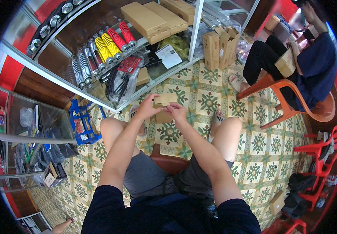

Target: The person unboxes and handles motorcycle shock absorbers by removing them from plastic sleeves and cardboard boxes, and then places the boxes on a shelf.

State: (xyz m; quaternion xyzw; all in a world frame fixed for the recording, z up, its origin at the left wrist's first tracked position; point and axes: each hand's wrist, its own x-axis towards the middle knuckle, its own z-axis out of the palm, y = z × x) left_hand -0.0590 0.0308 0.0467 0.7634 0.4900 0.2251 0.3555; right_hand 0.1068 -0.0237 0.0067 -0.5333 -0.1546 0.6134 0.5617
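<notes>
Between my knees, out in front of me, I hold a small brown cardboard box [166,99]. My left hand [146,108] grips its left end, thumb and fingers around it. At the box's lower right corner, the fingers of my right hand [177,112] are closed on the edge. Below my hands another brown cardboard box [163,117] shows in part; my hands and the held box cover some of it.
A glass display case [145,84] holds red, yellow and grey shock absorbers [111,43] and flat boxes [152,21]. Tall cartons [220,46] stand beside it. At right, a person sits in an orange chair [281,87] holding a carton. A blue metal rack [81,123] stands left.
</notes>
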